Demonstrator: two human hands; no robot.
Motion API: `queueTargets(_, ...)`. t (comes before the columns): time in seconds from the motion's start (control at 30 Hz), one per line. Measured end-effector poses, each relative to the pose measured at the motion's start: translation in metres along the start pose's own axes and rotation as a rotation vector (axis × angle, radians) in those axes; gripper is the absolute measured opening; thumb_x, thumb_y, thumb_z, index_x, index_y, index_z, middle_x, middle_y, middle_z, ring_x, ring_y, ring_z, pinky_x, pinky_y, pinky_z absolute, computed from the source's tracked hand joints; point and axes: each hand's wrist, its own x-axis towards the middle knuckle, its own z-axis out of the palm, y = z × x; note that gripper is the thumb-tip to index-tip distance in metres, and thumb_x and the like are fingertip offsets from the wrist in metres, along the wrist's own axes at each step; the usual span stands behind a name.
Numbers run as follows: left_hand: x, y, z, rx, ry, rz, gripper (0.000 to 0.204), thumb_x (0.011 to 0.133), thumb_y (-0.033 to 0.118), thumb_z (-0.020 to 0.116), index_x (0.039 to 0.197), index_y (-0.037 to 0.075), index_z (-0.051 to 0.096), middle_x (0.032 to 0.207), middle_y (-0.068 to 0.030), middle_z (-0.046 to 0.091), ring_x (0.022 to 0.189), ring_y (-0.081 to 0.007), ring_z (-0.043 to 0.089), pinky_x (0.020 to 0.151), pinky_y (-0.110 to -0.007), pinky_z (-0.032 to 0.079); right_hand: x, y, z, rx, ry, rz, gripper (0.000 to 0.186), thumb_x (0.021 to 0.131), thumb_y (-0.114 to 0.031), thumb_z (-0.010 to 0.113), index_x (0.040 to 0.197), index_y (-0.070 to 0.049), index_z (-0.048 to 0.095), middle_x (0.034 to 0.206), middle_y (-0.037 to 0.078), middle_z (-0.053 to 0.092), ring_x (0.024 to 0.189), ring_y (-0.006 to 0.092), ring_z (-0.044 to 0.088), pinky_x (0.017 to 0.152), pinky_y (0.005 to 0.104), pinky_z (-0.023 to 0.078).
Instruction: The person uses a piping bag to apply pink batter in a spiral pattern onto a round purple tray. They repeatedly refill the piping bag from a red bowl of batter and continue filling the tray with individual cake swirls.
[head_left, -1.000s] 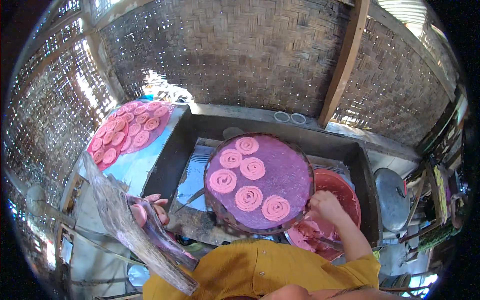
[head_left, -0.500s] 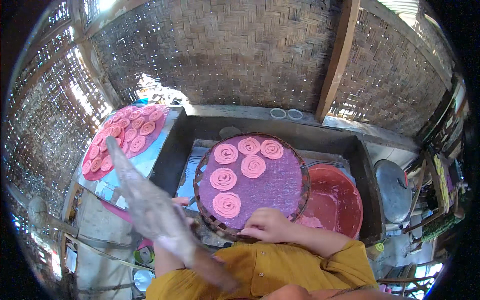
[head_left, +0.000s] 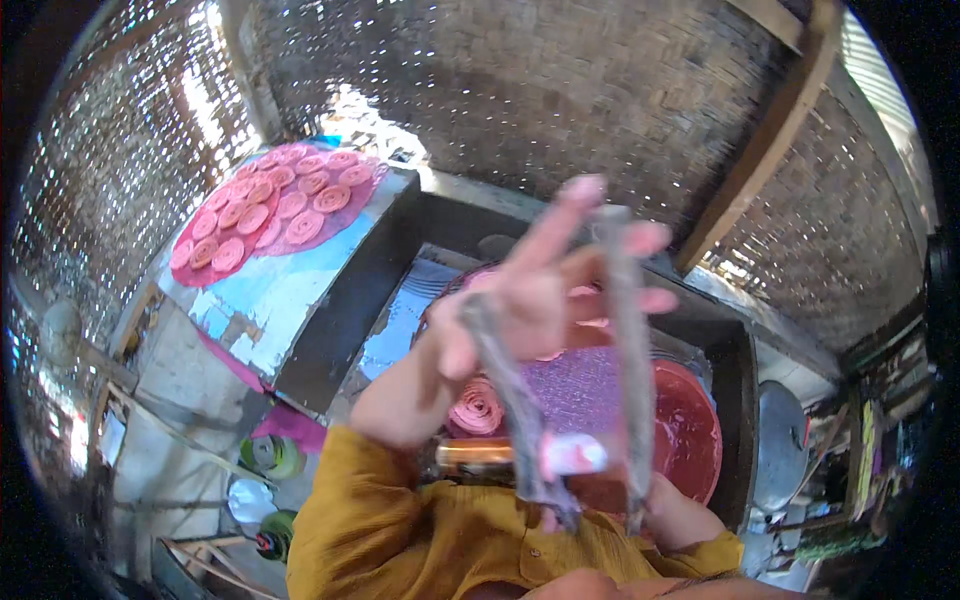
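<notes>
My left hand [head_left: 530, 300] is raised over the round tray, palm showing and fingers spread, with nothing gripped in it. Two blurred grey strips [head_left: 627, 370], like cloth or straps, hang close in front, crossing the view. Low at the right, my right hand [head_left: 657, 492] is mostly covered by one strip, so its fingers are unclear. A smeared orange-and-white cylinder [head_left: 475, 455] lies across the tray's near side; what holds it cannot be seen. The tray's purple mat [head_left: 575, 390] bears pink spiral-shaped coils [head_left: 476, 407], several hidden by my left hand.
A red basin [head_left: 690, 440] stands right of the tray inside a dark-walled trough [head_left: 325, 345]. On the ledge [head_left: 260, 320] at left, pink coils [head_left: 305, 227] cover round mats. A grey lid [head_left: 780, 445] is at far right. Green containers [head_left: 275, 457] stand low at left.
My left hand has risen from the tray's left side to above it, fingers spreading. My right hand has left the near rim. The view has turned; two grey strips and the cylinder now show.
</notes>
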Motion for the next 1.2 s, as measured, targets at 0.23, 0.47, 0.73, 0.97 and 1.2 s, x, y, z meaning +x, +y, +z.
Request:
queueTargets(0.23, 0.041, -0.031, -0.042, 0.111, 0.023, 0.014, 0.114, 0.048, -0.002, 0.068, 0.137, 0.020, 0.000, 0.130, -0.0144, 0.031, 0.121, -0.0284, 0.033, 0.098, -0.043, 0.027, -0.040, -0.039, -0.024, -0.004, 0.335, 0.142, 0.081, 0.064, -0.042, 0.064, 0.126, 0.000, 0.033, 0.117, 0.018, 0.046, 0.104, 0.0257, 0.046, 0.091, 0.0338, 0.033)
queueTargets(0.47, -0.008, -0.046, -0.140, -0.078, 0.342, 0.130, 0.060, 0.067, 0.002, 0.058, 0.121, 0.023, 0.041, 0.116, -0.0137, 0.048, 0.111, -0.0316, 0.045, 0.091, -0.046, 0.036, -0.038, -0.071, -0.053, -0.016, 0.452, 0.188, 0.081, 0.063, -0.043, 0.064, 0.125, 0.000, 0.033, 0.117, 0.019, 0.045, 0.106, 0.0276, 0.046, 0.092, 0.0355, 0.033)
queueTargets(0.73, -0.036, -0.046, -0.179, -0.313, 0.489, 0.233, 0.037, 0.083, 0.050, 0.043, 0.102, 0.021, 0.057, 0.097, -0.0149, 0.058, 0.095, -0.0333, 0.054, 0.081, -0.048, 0.043, -0.027, -0.064, -0.061, 0.028, 0.421, 0.206, 0.082, 0.062, -0.043, 0.063, 0.125, 0.001, 0.034, 0.117, 0.021, 0.045, 0.107, 0.0298, 0.046, 0.093, 0.0374, 0.033)
queueTargets(0.97, -0.045, -0.049, -0.160, -0.215, 0.495, 0.332, 0.033, 0.082, 0.050, 0.045, 0.096, 0.022, 0.056, 0.095, -0.0130, 0.057, 0.090, -0.0321, 0.056, 0.074, -0.047, 0.048, -0.044, -0.075, -0.040, -0.099, 0.519, 0.207, 0.084, 0.060, -0.038, 0.064, 0.126, 0.002, 0.032, 0.120, 0.018, 0.045, 0.108, 0.0301, 0.046, 0.094, 0.0376, 0.033)
queueTargets(1.2, -0.030, -0.026, -0.130, -0.151, 0.387, 0.361, 0.034, 0.079, 0.053, 0.047, 0.095, 0.024, 0.054, 0.095, -0.0101, 0.053, 0.089, -0.0296, 0.054, 0.072, -0.047, 0.049, -0.033, -0.094, -0.015, -0.250, 0.519, 0.219, 0.091, 0.056, -0.035, 0.066, 0.128, 0.006, 0.028, 0.126, 0.014, 0.041, 0.118, 0.0243, 0.037, 0.098, 0.0327, 0.025)
